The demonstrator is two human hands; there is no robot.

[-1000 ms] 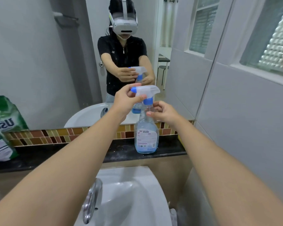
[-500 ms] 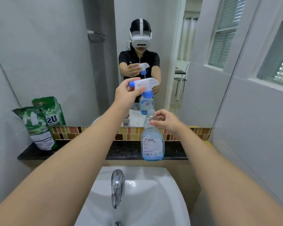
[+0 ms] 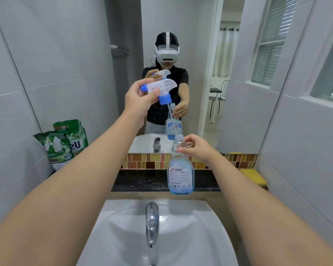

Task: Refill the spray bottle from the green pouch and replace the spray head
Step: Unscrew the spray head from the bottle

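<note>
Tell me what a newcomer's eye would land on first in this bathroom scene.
First, the spray head, lifted high in the left hand, its tube hanging clear above the open neck of the spray bottle. The right hand holds that neck; the bottle, partly full of blue liquid, stands on the dark ledge behind the sink. The green pouch waits at the ledge's left end, and the mirror reflects it all.

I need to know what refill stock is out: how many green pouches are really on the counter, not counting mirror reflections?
1. The green pouch stands at the left end of the dark counter, against the wall; the second green shape behind it is its mirror reflection. Nothing suggests another hidden one.
</note>
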